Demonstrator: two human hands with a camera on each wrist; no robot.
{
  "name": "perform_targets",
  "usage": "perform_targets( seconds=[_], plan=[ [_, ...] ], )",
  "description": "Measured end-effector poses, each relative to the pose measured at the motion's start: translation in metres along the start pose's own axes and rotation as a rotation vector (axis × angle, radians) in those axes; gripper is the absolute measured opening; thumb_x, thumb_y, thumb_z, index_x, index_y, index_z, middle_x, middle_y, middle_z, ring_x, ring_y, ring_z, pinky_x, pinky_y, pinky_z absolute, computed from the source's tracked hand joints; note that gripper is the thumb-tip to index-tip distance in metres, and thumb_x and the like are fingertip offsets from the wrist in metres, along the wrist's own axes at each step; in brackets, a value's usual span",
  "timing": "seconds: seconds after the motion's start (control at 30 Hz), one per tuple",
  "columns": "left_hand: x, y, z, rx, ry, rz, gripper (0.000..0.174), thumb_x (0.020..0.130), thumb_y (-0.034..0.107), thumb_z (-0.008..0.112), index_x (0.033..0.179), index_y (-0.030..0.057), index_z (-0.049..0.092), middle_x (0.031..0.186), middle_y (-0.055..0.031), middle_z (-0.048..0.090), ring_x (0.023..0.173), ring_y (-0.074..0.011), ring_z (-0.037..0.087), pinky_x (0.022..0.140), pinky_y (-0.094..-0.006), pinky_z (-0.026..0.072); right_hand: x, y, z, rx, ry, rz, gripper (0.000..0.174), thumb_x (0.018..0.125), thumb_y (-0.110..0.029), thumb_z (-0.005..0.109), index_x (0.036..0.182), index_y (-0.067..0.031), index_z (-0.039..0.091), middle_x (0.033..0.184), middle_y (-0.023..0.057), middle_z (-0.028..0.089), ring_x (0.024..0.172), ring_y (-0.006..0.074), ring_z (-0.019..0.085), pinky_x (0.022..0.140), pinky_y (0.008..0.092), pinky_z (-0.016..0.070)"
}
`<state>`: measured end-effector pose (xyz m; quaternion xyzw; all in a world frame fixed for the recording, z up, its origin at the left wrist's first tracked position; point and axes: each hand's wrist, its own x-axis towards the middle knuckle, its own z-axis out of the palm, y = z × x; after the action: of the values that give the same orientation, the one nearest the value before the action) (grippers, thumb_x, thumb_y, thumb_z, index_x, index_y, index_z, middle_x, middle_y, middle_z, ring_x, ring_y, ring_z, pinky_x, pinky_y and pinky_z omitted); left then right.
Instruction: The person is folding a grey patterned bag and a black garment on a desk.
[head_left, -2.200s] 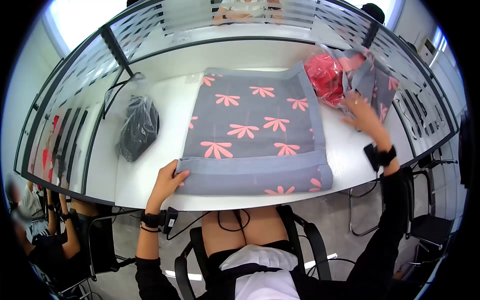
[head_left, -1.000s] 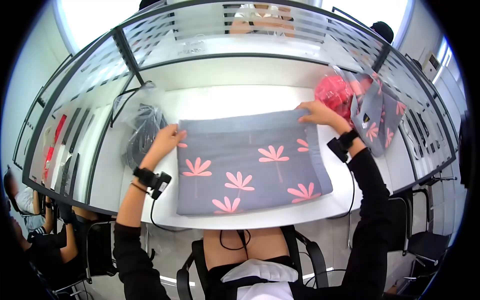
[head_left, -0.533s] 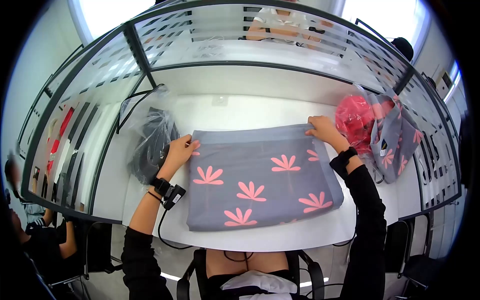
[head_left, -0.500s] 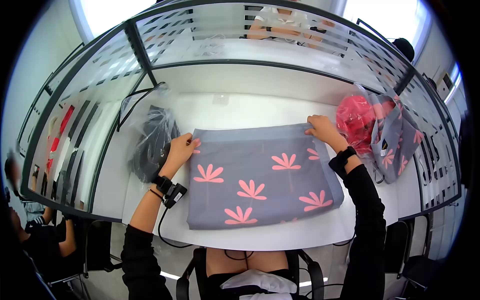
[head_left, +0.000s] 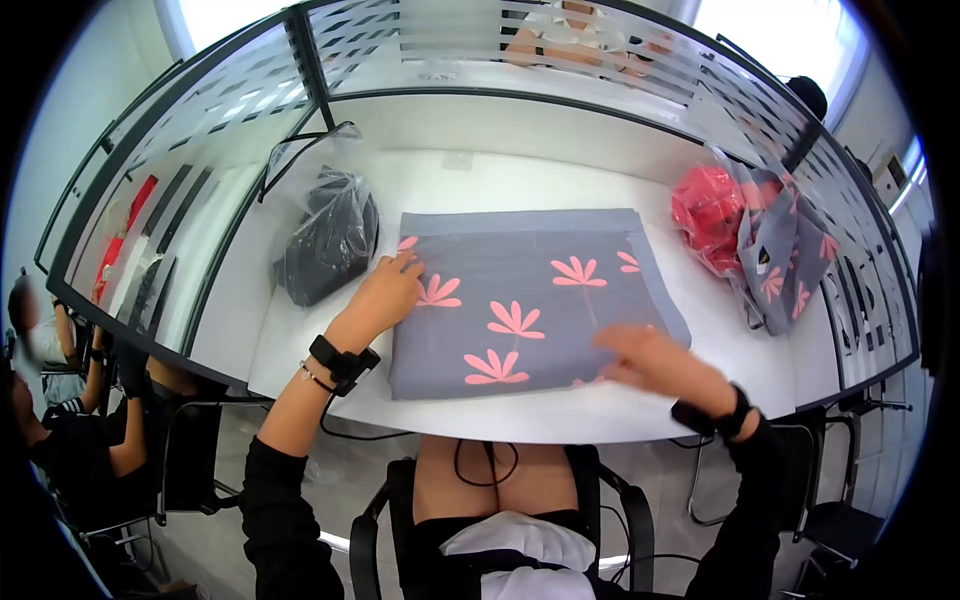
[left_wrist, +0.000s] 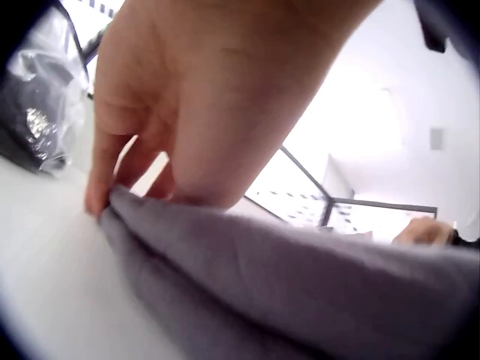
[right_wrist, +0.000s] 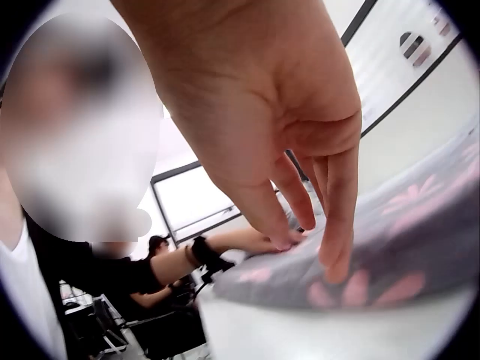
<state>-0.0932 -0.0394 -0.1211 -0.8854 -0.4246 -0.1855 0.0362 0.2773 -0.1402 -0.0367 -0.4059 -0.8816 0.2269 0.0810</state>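
A folded grey cloth (head_left: 540, 260) with pink leaf-like flowers lies on the white desk, its paler band along the far edge. On its left edge rests my left hand (head_left: 385, 295). The left wrist view shows that hand's fingers (left_wrist: 101, 176) reaching down at the folded layers' edge, thumb side over the cloth. My right hand (head_left: 655, 365), blurred in the head view, is over the cloth's near right part. Seen from the right wrist, its fingers (right_wrist: 341, 217) are extended downward, holding nothing, with the flowered fabric behind them.
A black item in a clear plastic bag (head_left: 330, 240) stands on the left of the desk (head_left: 720, 370). At the right are a red bundle in clear plastic (head_left: 705, 215) and more grey flowered fabric (head_left: 785, 250). A frosted partition (head_left: 460, 95) encloses the desk's back and sides.
The cloth has been folded over toward me into a smaller rectangle. Since then, my right hand has left its far right corner and come nearer, while my left has shifted onto the left edge.
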Motion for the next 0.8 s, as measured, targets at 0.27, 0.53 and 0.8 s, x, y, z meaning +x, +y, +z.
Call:
perform_targets(
  seconds=[0.27,0.53,0.8],
  plan=[
    [-0.095,0.112,-0.050,-0.023,-0.204,-0.286,0.038,0.074,0.025,0.065,0.093,-0.0074,0.055,0.102,-0.0218,0.054,0.096,-0.0360,0.053,0.083,-0.0413,0.0462,-0.047,-0.047,0.064,-0.160,-0.101,-0.079,0.084,0.068,-0.023,0.073,0.133,0.0039,0.027,0.142,0.0279,0.015,0.104,0.0402,0.050,0.087,0.0445,0.0441],
    [-0.154,0.159,-0.095,0.149,-0.244,0.089,0.063,0.065,0.030,0.073,0.122,0.0191,0.049,0.133,-0.0104,0.039,0.116,-0.0272,0.042,0.096,-0.0461,0.0333,-0.077,-0.015,0.089,-0.409,0.225,0.202,0.099,0.053,-0.016,0.079,0.135,0.0002,0.028,0.142,0.0245,0.017,0.127,0.0429,0.027,0.100,0.0530,0.0280],
    [-0.139,0.099,-0.042,-0.147,0.023,0.196,0.049,0.069,-0.002,0.053,0.115,0.0152,0.056,0.124,-0.0047,0.051,0.112,-0.0205,0.048,0.097,-0.0392,0.0376,-0.084,-0.013,0.114,-0.429,0.465,-0.047,0.064,0.061,0.001,0.062,0.123,-0.0142,0.050,0.131,0.0110,0.044,0.123,0.0307,0.041,0.099,0.0498,0.0317]
  ],
)
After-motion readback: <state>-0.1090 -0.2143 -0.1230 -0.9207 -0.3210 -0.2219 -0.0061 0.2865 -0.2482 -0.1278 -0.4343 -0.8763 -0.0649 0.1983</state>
